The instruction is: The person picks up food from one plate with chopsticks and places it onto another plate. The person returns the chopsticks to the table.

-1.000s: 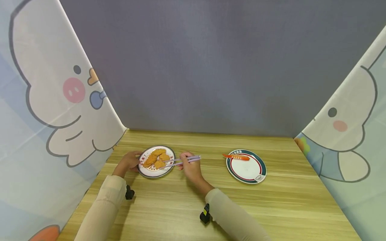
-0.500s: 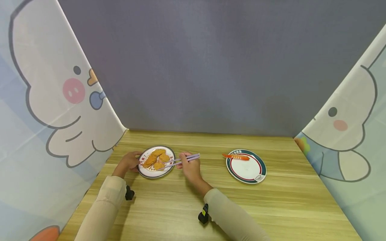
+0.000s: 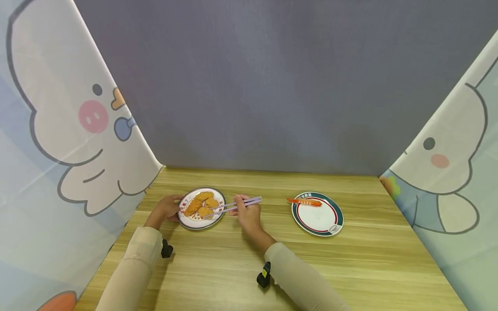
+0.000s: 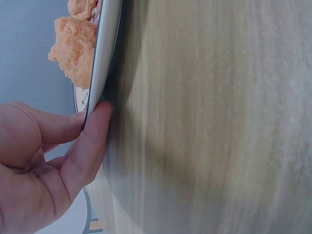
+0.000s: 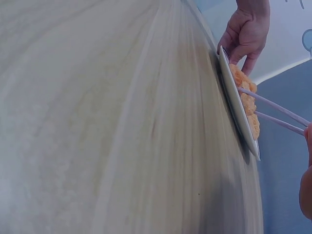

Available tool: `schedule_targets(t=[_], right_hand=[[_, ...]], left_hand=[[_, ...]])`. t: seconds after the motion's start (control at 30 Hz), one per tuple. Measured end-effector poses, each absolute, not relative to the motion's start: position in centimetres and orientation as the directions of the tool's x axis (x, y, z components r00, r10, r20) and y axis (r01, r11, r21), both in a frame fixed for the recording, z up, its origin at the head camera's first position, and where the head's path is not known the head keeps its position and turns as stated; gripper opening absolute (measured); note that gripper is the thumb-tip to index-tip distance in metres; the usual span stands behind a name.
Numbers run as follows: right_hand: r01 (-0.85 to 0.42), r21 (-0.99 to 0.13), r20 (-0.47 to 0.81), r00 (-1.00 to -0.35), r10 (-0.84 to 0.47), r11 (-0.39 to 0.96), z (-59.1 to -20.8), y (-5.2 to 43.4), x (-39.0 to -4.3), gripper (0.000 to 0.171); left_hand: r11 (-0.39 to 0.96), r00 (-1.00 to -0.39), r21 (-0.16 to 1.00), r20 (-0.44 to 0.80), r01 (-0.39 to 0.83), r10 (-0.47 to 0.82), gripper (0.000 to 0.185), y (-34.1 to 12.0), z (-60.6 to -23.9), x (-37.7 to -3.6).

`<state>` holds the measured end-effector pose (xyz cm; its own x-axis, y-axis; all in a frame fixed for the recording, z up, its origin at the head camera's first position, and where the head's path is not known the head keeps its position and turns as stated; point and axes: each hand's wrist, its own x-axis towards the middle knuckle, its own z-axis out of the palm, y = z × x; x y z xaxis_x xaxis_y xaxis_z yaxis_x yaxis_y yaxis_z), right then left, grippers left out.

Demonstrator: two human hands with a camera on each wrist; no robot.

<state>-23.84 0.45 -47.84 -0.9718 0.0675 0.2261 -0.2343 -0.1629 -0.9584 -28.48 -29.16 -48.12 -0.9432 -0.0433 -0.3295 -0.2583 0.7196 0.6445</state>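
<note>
At the left of the head view, an oval white plate (image 3: pixel 186 221) with a dark rim and red lettering holds several pieces of fried chicken (image 3: pixel 192 208). My left hand (image 3: pixel 168 208) pinches its left edge; in the left wrist view the thumb (image 4: pixel 63 127) lies over the rim and a finger (image 4: pixel 90 146) under it. My right hand (image 3: pixel 250 216) grips lilac chopsticks (image 3: pixel 253 201), whose tips reach the nearest right piece of chicken (image 3: pixel 205 212). In the right wrist view the two chopsticks (image 5: pixel 278 106) stand apart around the chicken; a firm hold on it cannot be made out.
Right of my right hand lies a round white plate (image 3: pixel 320 219) with a green rim and red ring. A shrimp (image 3: pixel 307 202) rests across its upper left edge. A grey partition (image 3: pixel 264 86) backs the wooden table (image 3: pixel 218 268), with printed cloth panels at both sides.
My right hand and the chopsticks' rear ends have shifted slightly, lately a little to the right. The chopstick tips stay at the same piece of chicken. My left hand and both plates keep their places.
</note>
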Motion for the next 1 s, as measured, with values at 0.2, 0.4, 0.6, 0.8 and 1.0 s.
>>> schedule_targets(t=[0.2,0.4,0.6,0.8,1.0], right_hand=[[-0.255,-0.948,0.244,-0.966,0.082,-0.191,-47.0,0.6,-23.3,0.026],[-0.246,-0.953,0.233,-0.968,0.093,-0.175,-47.4,0.9,-23.6,0.024],[-0.248,-0.950,0.236,-0.968,0.084,-0.190,-49.6,1.5,-25.2,0.030],[-0.228,-0.956,0.213,-0.972,0.097,-0.186,-49.4,2.1,-25.2,0.033],[-0.245,-0.955,0.228,-0.967,0.111,-0.171,-49.2,3.1,-25.2,0.027]], left_hand=[[0.697,-0.936,0.659,-0.347,-0.283,-0.051,0.057,-29.3,-48.4,-28.5],[0.695,-0.937,0.663,-0.347,-0.279,-0.046,0.057,-29.4,-48.6,-28.5],[0.711,-0.941,0.653,-0.335,-0.260,-0.036,0.056,-29.5,-48.5,-28.6],[0.726,-0.942,0.640,-0.334,-0.254,-0.035,0.056,-29.4,-48.5,-28.6],[0.733,-0.946,0.636,-0.323,-0.241,-0.032,0.055,-29.5,-48.4,-28.6]])
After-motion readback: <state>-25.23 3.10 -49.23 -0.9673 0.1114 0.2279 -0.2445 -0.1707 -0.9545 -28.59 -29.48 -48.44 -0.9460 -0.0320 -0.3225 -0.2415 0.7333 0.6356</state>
